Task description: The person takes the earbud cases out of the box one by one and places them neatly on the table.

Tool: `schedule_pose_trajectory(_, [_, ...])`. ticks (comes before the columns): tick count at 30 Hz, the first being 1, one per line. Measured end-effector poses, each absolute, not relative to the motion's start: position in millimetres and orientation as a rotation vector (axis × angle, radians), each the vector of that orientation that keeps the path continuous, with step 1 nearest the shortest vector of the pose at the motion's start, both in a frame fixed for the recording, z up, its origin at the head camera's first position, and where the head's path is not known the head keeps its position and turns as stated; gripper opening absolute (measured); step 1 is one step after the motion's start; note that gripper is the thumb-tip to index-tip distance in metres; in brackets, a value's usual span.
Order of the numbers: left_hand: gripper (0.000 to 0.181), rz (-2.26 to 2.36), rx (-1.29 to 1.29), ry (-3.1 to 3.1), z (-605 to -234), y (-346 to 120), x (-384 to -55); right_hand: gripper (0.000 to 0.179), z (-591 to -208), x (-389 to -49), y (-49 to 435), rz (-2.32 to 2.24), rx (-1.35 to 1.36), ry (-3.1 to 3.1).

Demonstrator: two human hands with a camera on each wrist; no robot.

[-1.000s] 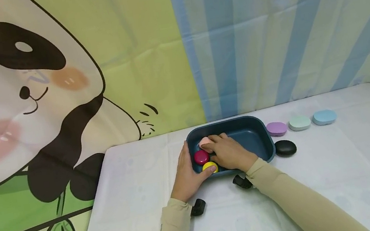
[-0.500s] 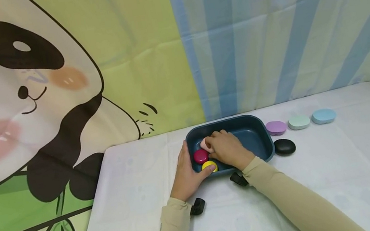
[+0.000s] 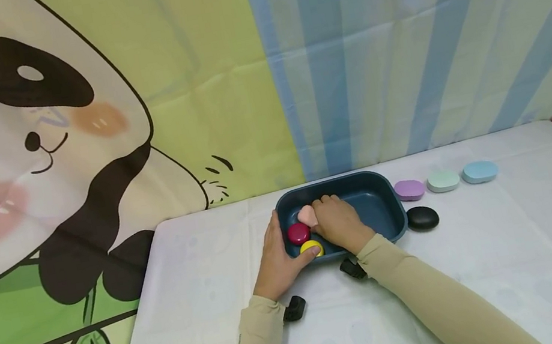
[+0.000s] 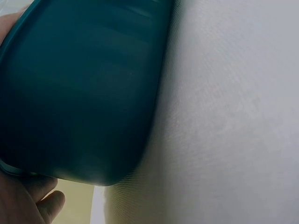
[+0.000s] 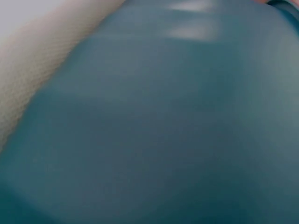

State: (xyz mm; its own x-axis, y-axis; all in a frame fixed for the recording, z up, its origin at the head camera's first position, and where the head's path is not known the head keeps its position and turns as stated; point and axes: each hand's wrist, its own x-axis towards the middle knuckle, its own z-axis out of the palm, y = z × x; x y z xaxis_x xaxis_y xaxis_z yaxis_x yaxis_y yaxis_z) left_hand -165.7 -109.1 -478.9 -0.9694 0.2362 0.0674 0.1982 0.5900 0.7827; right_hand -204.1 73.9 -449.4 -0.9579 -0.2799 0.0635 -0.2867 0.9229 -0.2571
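Note:
A dark blue rectangular tray (image 3: 386, 208) with rounded corners stands on the table. My left hand (image 3: 276, 263) grips its left end, fingers along the outer wall and thumb over the near rim. In the left wrist view, fingertips (image 4: 51, 205) show beyond the tray wall (image 4: 88, 93). Inside at the left lie a pink, heart-like piece (image 3: 307, 215), a glossy crimson round piece (image 3: 298, 233) and a yellow round piece (image 3: 310, 248), partly under the left thumb. My right hand (image 3: 340, 223) reaches into the tray with bent fingers, right beside the pink piece. Its fingertips are hidden; I cannot tell whether they hold anything.
Right of the tray, purple (image 3: 409, 190), mint (image 3: 443, 181) and light blue (image 3: 480, 172) oval pieces form a row on the white-covered table (image 3: 532, 263). A black oval piece (image 3: 423, 218) lies close to the tray's right end. A printed curtain (image 3: 217, 84) hangs behind.
The right fingers have drawn back to the right off the pink piece, which now shows more fully. The left hand and the tray have kept their places.

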Motion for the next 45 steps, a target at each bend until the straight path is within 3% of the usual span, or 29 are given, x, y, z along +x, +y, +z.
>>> schedule_pose_trajectory(20, [0.121,1.358,0.360,2.755,-477,-109,-164,0.037,-438,-194,90,0.525,0.460,-2.995])
schedule_pose_trajectory(45, [0.120,1.324,0.347,2.776,-476,-107,-163,0.048,-423,-161,119,0.623,0.534,-2.775])
